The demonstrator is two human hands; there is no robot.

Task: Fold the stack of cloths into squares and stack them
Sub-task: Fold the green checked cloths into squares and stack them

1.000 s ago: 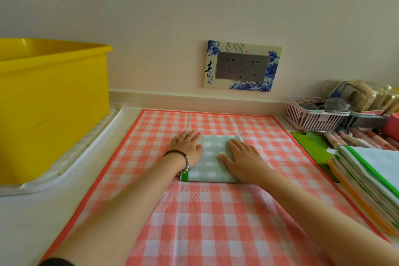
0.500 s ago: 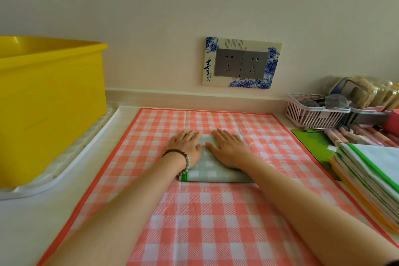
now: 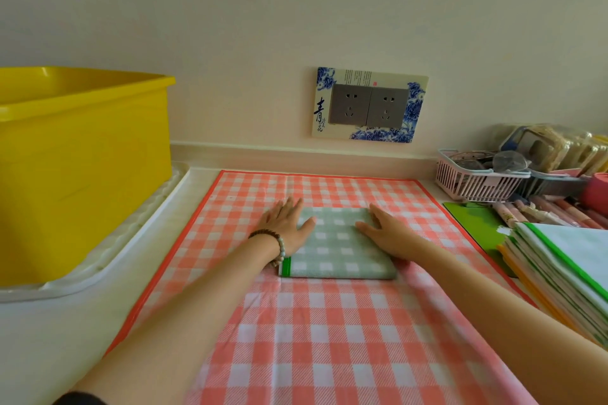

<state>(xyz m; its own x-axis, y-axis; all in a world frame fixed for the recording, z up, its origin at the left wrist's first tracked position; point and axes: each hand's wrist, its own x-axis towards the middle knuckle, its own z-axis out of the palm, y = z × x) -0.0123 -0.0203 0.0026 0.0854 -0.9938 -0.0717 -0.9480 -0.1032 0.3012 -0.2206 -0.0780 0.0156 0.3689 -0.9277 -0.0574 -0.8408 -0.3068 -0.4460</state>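
Left edge clips bin (image 3: 82,158), right edge clips stack (image 3: 566,273); cloth (image 3: 335,240) sides hidden under left hand (image 3: 286,223) and right hand (image 3: 388,233); basket (image 3: 473,179) contents indistinct.

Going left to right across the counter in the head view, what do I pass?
yellow plastic tub → left hand → folded green checked cloth → right hand → flat green board → stack of unfolded white cloths with coloured edges
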